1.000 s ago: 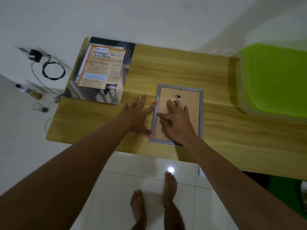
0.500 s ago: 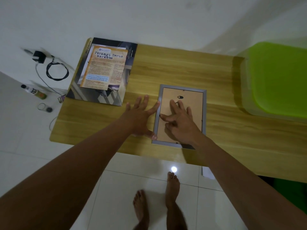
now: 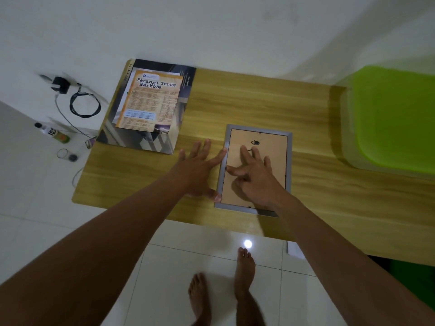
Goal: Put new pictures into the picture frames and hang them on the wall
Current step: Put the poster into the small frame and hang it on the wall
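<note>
Picture frame: the grey picture frame is lying face down on the wooden worktop, near its front edge, with its brown backing board facing up.
Hanger: a small dark metal hanger is sitting near the far end of the backing board.
Left hand: the left hand is lying flat on the worktop just beside the frame, fingers spread wide; the forefinger tip and the thumb tip are touching the frame's left rim.
Right hand: the right hand is resting palm down on the backing board, fingers stretched toward the hanger and the thumb pointing at the left rim; it is gripping nothing.
Leaflet: a printed leaflet headed "Perangi Terus Narkoba" is lying on a dark folder at the worktop's far left corner.
Green box: a box with a green lid is standing at the right end.
Floor: a coiled black cable and a small bottle are lying on the white tiles to the left.
</note>
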The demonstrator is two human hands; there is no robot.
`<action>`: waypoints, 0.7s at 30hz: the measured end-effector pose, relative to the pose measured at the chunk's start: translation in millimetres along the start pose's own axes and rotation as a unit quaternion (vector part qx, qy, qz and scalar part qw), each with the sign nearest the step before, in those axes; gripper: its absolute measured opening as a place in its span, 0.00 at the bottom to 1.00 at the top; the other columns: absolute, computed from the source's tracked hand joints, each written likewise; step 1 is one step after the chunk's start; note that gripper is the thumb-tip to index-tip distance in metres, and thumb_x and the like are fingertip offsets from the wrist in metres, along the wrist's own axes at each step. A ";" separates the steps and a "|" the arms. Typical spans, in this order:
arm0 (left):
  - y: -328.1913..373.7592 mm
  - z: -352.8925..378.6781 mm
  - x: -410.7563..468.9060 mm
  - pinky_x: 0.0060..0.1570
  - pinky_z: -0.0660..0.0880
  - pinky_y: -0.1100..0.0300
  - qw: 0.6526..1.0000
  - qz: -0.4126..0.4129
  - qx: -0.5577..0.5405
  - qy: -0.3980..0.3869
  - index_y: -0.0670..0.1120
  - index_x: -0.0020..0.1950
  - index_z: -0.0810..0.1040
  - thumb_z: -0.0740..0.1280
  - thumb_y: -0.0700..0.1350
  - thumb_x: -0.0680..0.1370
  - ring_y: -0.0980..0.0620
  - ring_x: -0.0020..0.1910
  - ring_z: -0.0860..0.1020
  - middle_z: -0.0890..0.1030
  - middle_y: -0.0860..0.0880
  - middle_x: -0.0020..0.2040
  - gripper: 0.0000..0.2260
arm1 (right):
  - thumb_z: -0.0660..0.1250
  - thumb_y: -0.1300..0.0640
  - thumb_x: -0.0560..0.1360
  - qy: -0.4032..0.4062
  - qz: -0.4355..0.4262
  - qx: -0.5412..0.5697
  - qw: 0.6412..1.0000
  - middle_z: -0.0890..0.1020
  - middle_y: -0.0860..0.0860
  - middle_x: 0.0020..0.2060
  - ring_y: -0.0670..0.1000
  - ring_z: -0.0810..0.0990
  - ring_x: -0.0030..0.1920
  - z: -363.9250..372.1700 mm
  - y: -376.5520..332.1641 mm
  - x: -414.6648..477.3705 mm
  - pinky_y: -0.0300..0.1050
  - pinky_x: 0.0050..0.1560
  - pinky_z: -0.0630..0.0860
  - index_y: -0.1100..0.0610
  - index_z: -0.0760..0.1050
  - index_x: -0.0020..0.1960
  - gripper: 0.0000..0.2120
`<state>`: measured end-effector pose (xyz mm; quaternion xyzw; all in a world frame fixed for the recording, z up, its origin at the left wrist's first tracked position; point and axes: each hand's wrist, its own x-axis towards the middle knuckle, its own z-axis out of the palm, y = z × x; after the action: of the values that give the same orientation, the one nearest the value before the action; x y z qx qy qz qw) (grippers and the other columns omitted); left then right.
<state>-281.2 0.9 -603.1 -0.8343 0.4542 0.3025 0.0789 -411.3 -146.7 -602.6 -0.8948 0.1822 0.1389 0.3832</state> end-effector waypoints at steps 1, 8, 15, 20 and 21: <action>-0.2 -0.2 -0.3 0.73 0.43 0.33 1.000 0.000 -0.002 0.001 0.62 0.75 0.30 0.71 0.71 0.64 0.40 0.76 0.32 0.30 0.45 0.77 0.57 | 0.62 0.63 0.77 -0.001 -0.002 -0.007 1.000 0.46 0.50 0.80 0.52 0.35 0.79 0.3 0.4 -0.1 0.56 0.75 0.30 0.43 0.75 0.68 0.24; -1.8 3.8 0.9 0.73 0.42 0.33 1.000 0.001 -0.018 0.013 0.63 0.76 0.31 0.72 0.71 0.63 0.41 0.77 0.33 0.31 0.46 0.78 0.58 | 0.63 0.51 0.79 0.084 -0.060 -0.166 0.981 0.67 0.47 0.75 0.53 0.57 0.77 -10.8 12.7 6.9 0.64 0.75 0.49 0.42 0.77 0.65 0.15; -2.3 6.4 3.9 0.72 0.44 0.31 0.999 -0.005 -0.011 0.037 0.62 0.76 0.31 0.73 0.70 0.62 0.42 0.77 0.34 0.33 0.47 0.79 0.59 | 0.70 0.54 0.77 0.055 -0.224 -0.200 0.952 0.78 0.54 0.65 0.56 0.75 0.66 -33.8 18.7 39.5 0.52 0.61 0.74 0.54 0.81 0.62 0.14; -2.5 2.9 6.0 0.71 0.44 0.30 1.000 -0.019 -0.004 0.017 0.61 0.76 0.32 0.72 0.72 0.60 0.42 0.77 0.32 0.30 0.47 0.77 0.61 | 0.70 0.53 0.76 0.052 -0.292 -0.209 0.932 0.81 0.53 0.62 0.56 0.80 0.60 -37.4 21.6 49.8 0.52 0.52 0.80 0.54 0.85 0.55 0.10; -3.0 2.7 6.0 0.71 0.44 0.30 1.000 -0.021 -0.006 0.015 0.60 0.77 0.32 0.72 0.72 0.60 0.43 0.77 0.32 0.29 0.47 0.77 0.61 | 0.71 0.53 0.76 0.054 -0.301 -0.213 0.928 0.82 0.53 0.61 0.57 0.80 0.59 -35.5 23.6 51.3 0.52 0.51 0.80 0.54 0.85 0.54 0.10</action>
<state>-277.5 -0.6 -609.2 -0.8484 0.4357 0.2913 0.0737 -371.7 -199.2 -613.8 -0.9744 -0.1089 0.0042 0.1965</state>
